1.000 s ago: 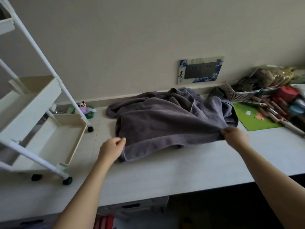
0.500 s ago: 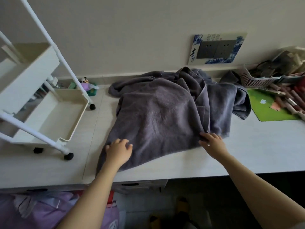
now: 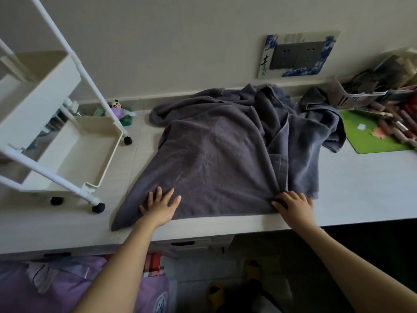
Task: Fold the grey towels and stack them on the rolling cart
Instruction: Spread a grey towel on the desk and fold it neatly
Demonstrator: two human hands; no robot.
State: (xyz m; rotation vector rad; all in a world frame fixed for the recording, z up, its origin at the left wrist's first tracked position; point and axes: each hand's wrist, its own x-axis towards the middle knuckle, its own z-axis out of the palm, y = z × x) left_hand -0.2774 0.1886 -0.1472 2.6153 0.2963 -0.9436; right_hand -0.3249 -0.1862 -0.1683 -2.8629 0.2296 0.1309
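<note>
A grey towel [image 3: 214, 163] lies spread on the white desk [image 3: 361, 190], its near edge along the desk's front. More grey towel [image 3: 300, 136] is bunched behind and to its right. My left hand [image 3: 160, 205] lies flat and open on the towel's near left part. My right hand [image 3: 293, 205] pinches the towel's near right corner, where the cloth gathers into folds. The white rolling cart [image 3: 45, 132] stands on the desk at the left, its lower tray holding nothing.
A small panda toy [image 3: 118, 107] sits behind the cart. A green mat [image 3: 370, 136], a basket [image 3: 358, 96] and several small items crowd the right. A wall socket plate [image 3: 297, 55] is behind the towels. Purple cloth [image 3: 56, 288] lies below the desk.
The towel has been pulled toward the desk's front edge and spread flatter. My left hand went from a closed grip to flat on the cloth. The camera tilted downward.
</note>
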